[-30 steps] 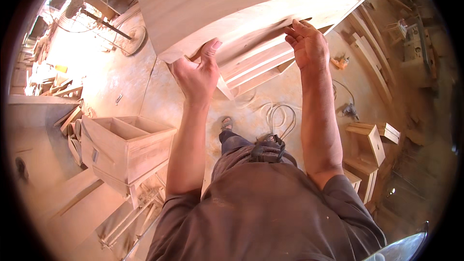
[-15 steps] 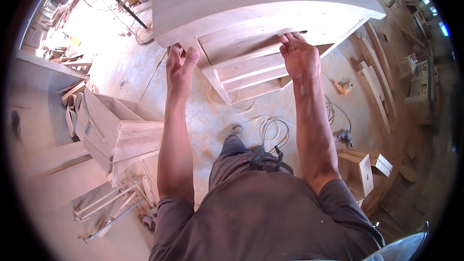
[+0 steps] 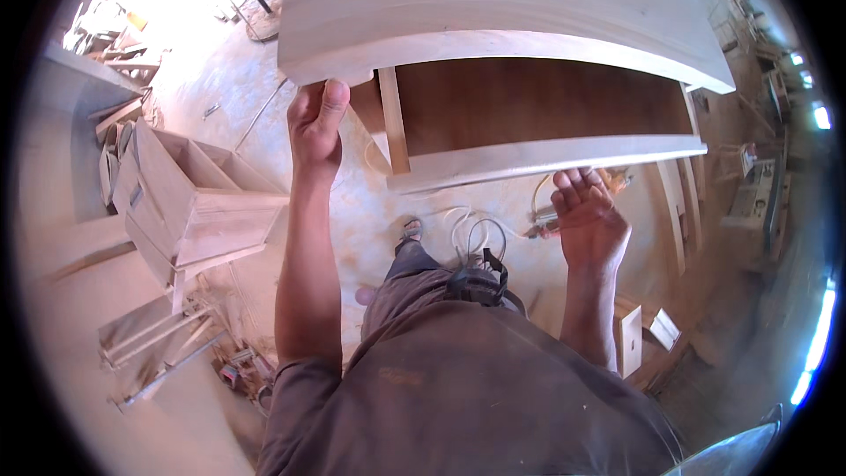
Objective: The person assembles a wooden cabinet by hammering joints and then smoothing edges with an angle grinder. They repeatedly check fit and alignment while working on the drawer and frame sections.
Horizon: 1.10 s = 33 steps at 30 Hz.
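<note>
A pale unfinished wooden cabinet (image 3: 493, 4) stands in front of me, its broad top toward me. From under that top a drawer (image 3: 546, 161) is pulled well out, and its brown bottom shows. My left hand (image 3: 317, 123) is closed on the front left corner of the cabinet, thumb up against the edge. At the drawer front, right of its middle, my right hand (image 3: 590, 216) has its fingers curled up at the lower edge, palm upward. The fingertips are partly hidden behind the front. The lower part of the cabinet is covered by the drawer.
Another unfinished wooden piece with compartments (image 3: 220, 203) stands at left, above some metal bar clamps (image 3: 167, 370). Looped hose (image 3: 476, 234) lies on the floor near my foot. Long boards (image 3: 674, 211) and a small wooden box (image 3: 630, 344) are at right.
The drawer has come out toward me, with my right hand moving back and down along with it. My left hand has stayed at the cabinet's left corner.
</note>
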### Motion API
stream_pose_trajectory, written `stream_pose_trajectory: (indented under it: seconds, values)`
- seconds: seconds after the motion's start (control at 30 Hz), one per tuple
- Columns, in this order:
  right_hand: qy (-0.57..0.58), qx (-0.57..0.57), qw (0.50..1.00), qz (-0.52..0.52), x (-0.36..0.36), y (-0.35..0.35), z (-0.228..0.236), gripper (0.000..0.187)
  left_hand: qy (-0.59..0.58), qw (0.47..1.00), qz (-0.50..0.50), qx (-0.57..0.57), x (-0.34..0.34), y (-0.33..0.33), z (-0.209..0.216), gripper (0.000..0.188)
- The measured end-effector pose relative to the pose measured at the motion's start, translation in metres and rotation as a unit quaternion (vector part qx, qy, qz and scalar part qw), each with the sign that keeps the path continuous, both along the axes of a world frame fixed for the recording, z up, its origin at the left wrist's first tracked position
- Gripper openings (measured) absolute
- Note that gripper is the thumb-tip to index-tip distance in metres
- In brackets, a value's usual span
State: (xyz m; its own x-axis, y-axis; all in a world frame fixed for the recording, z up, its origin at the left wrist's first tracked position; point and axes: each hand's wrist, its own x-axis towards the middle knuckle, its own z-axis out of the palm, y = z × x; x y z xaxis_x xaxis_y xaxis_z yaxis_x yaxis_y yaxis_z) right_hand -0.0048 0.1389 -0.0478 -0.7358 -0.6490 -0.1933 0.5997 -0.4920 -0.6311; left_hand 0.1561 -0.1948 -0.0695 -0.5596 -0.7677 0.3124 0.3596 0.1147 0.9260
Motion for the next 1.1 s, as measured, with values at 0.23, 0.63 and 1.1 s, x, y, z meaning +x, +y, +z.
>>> stream_pose_trajectory:
  seconds: [0.23, 0.63, 1.1]
  values:
    - [0.026, 0.097, 0.995, 0.013, -0.027, -0.026, 0.02, 0.04, 0.103, 0.985, -0.005, 0.141, -0.012, -0.005, -0.005, 0.044]
    - [0.018, 0.067, 0.998, -0.012, -0.084, -0.1, 0.016, 0.056, -0.01, 0.995, 0.066, 0.072, -0.026, 0.003, -0.004, 0.059]
    - [-0.039, 0.049, 0.998, 0.031, -0.095, -0.086, 0.014, 0.045, 0.01, 0.959, 0.199, -0.201, 0.052, 0.003, 0.109, 0.065]
